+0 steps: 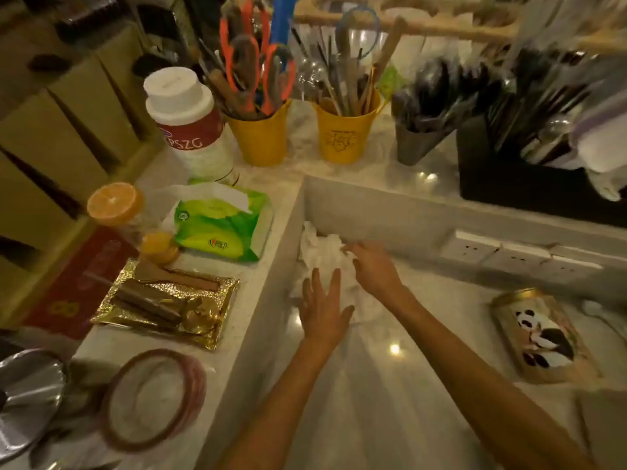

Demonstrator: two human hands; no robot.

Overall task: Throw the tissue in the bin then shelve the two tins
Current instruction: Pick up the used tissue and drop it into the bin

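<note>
Reaching into the corner of the lower pale marble counter [390, 385], both hands meet at the crumpled white tissue [322, 252] in the middle of the head view; the tissue lies bunched against the low wall of the raised ledge, which is probably why two hands are used, one to corral and one to pinch. The left hand [322, 310] lies flat, palm down, fingers straight and slightly spread, resting on the near edge of the tissue as if to pin it; it grips nothing. The right hand [375, 266] comes in from the right with fingers curled toward the tissue's upper fold, the tips touching or just at the paper; whether they have closed on it I cannot tell.

At the right of the frame a rectangular gold tin with a panda picture [543, 337] lies flat on the same counter, well apart from the hands; a second tin I cannot pick out, and no bin or shelf shows. On the ledge at centre left sits a green plastic pack of tissues [220, 225], a likely source of the crumpled sheet; behind it, in the upper middle, two yellow pots hold utensils upright.
</note>
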